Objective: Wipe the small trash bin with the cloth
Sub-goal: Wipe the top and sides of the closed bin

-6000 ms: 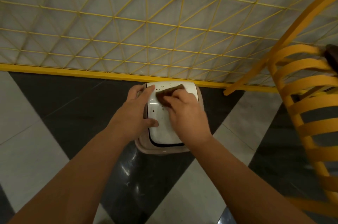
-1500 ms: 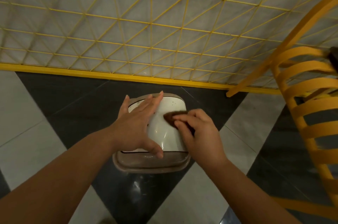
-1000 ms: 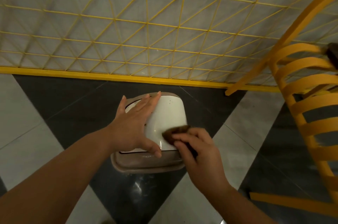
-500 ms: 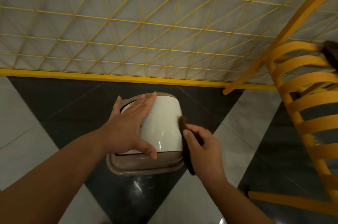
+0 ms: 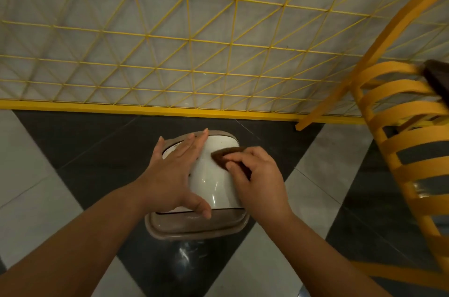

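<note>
The small trash bin (image 5: pixel 213 182) is white with a brownish lid and lies tipped on its side on the floor, its lid end facing me. My left hand (image 5: pixel 177 173) rests flat on the bin's left side, fingers spread and thumb hooked over the near edge by the lid. My right hand (image 5: pixel 257 180) presses a dark brown cloth (image 5: pixel 222 154) against the upper right of the white wall. Most of the cloth is hidden under my fingers.
A yellow wire-grid panel (image 5: pixel 194 54) on a yellow base rail stands just behind the bin. A yellow slatted chair (image 5: pixel 401 141) fills the right side, one leg reaching the rail. The floor is black and light grey tile (image 5: pixel 97 151).
My right hand with the cloth has moved from the bin's right flank, low near the lid, up onto its upper wall. My left hand has kept its hold on the tipped bin.
</note>
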`<action>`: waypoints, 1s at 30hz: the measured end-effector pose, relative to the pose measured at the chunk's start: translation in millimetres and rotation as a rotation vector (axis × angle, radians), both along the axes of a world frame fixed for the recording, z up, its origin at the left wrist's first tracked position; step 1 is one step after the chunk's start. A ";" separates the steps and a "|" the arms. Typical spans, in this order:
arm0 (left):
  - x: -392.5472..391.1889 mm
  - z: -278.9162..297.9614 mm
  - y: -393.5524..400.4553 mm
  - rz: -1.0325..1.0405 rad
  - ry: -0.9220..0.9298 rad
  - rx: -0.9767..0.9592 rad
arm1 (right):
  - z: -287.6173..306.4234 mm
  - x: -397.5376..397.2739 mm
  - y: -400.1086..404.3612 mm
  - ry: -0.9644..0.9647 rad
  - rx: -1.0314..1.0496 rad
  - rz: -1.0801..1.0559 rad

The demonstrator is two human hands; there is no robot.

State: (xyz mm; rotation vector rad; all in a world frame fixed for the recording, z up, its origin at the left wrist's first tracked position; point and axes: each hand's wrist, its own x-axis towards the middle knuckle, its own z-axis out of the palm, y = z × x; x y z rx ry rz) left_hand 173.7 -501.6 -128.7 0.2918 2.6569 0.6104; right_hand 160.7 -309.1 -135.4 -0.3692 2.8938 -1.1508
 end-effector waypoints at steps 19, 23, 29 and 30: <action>-4.2 -4.5 -2.9 -0.072 0.009 -0.016 | -19.9 56.3 14.4 -0.006 -0.141 -0.059; -5.2 -3.1 -3.1 -0.069 0.004 -0.034 | -18.2 -10.9 -2.6 -0.093 -0.196 -0.148; -3.7 -6.3 -3.2 -0.048 0.017 -0.035 | -37.9 14.9 14.6 -0.538 -0.431 -0.408; -3.8 -6.3 -3.7 -0.046 0.016 -0.034 | -38.3 28.1 17.7 -0.549 -0.450 -0.421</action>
